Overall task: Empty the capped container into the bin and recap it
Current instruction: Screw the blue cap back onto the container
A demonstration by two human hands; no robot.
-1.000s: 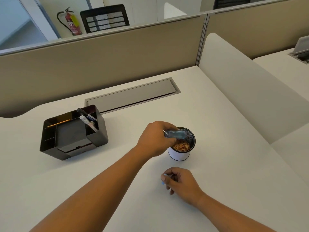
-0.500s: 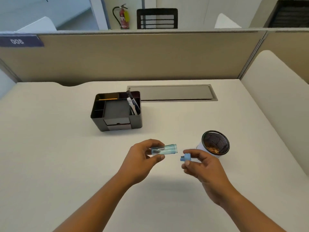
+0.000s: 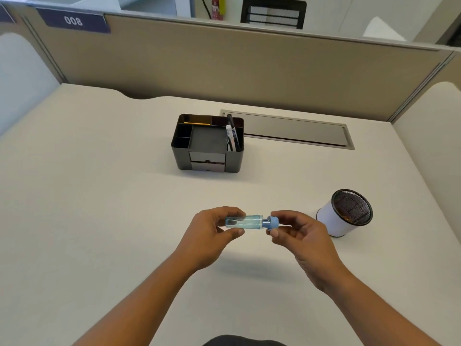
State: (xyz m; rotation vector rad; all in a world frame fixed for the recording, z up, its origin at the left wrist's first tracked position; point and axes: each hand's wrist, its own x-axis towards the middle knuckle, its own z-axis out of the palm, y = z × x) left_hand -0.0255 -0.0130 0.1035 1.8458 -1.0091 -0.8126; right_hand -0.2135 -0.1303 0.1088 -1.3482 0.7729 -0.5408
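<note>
My left hand (image 3: 212,233) holds a small clear blue-tinted container (image 3: 245,222) sideways above the desk, its mouth pointing right. The container looks empty. My right hand (image 3: 303,233) pinches a light blue cap (image 3: 272,222) at that mouth; the cap touches or sits partly on the neck. The bin (image 3: 345,213), a small white cylinder with a black mesh lining, stands on the desk to the right of my right hand, with brownish bits at its bottom.
A black desk organiser (image 3: 208,143) with pens stands at the middle back. Behind it a grey cable hatch (image 3: 294,129) is set into the white desk (image 3: 87,208). Beige partition walls (image 3: 224,63) close the back and right sides.
The left hand brought the container back from over the bin to the middle and turned it sideways. The right hand rose off the desk and brought the cap to its mouth.
</note>
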